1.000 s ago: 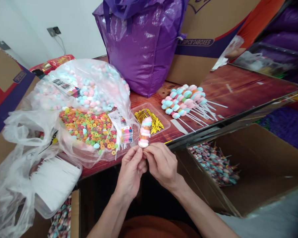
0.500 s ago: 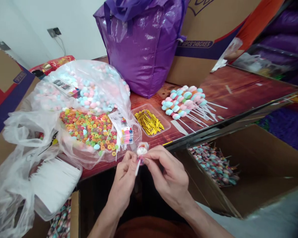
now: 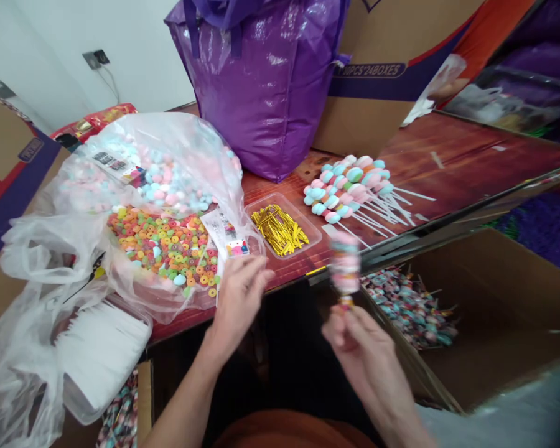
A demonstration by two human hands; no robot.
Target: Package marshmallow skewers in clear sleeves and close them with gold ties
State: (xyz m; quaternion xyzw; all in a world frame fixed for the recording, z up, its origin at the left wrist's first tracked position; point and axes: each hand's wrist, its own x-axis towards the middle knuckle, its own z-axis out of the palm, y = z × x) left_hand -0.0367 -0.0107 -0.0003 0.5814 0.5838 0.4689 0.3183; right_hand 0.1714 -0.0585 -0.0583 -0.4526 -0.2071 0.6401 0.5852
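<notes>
My right hand (image 3: 366, 348) pinches a wrapped marshmallow candy stick (image 3: 344, 267) just below its gathered wrapper, holding it upright and slightly blurred. Gold shows at the wrapper's neck. My left hand (image 3: 238, 298) holds nothing visible; its fingers are loosely bent and apart at the table edge, by the stack of small printed clear bags (image 3: 226, 230). Behind it, a shallow clear tray holds gold twist ties (image 3: 280, 230). Unwrapped marshmallow sticks (image 3: 350, 186) lie piled further right. Ring-shaped candies (image 3: 168, 242) and pastel marshmallows (image 3: 163, 186) fill a large plastic bag on the left.
An open carton (image 3: 490, 323) with many wrapped sticks stands low at the right. White sticks (image 3: 102, 348) fill a tub at the left. A purple bag (image 3: 261, 93) and a large cardboard box (image 3: 364, 118) stand behind. Another person's orange sleeve (image 3: 494, 37) shows at the upper right.
Both hands were together at the candy stick's neck. The left has let go and moved up-left to the printed bags; the right has carried the candy stick rightward.
</notes>
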